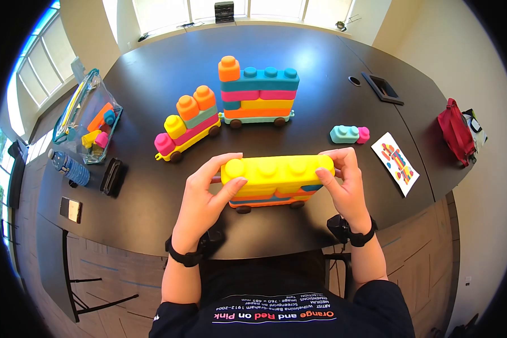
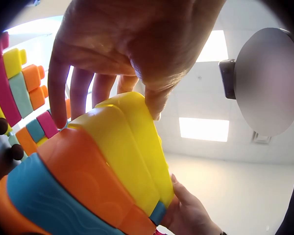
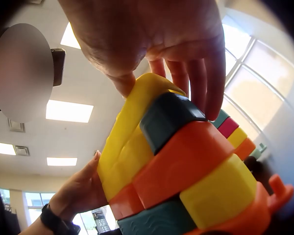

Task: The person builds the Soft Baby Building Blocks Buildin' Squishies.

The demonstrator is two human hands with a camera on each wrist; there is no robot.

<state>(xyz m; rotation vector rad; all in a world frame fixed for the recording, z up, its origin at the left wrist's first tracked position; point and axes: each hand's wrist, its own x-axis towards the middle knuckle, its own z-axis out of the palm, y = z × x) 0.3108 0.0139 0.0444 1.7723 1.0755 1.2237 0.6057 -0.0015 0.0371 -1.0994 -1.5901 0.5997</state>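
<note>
A long yellow building block (image 1: 279, 170) with a row of studs lies on top of a stacked block wagon (image 1: 265, 201) at the near side of the table. My left hand (image 1: 196, 191) grips the block's left end, thumb in front and fingers behind. At the other end my right hand (image 1: 348, 191) holds it the same way. Below the yellow block, the right wrist view shows a dark teal block (image 3: 169, 117), an orange block (image 3: 183, 164) and a smaller yellow block (image 3: 218, 191). An orange hitch (image 3: 280, 191) sticks out from the wagon base.
Two other block wagons, a stepped one (image 1: 188, 132) and a taller one (image 1: 259, 104), stand beyond my hands. To the right are loose mint and pink blocks (image 1: 345, 134), a picture card (image 1: 397, 166) and a red bag (image 1: 455, 132). A clear bag (image 1: 67, 135) and a water bottle (image 1: 70, 167) stand left.
</note>
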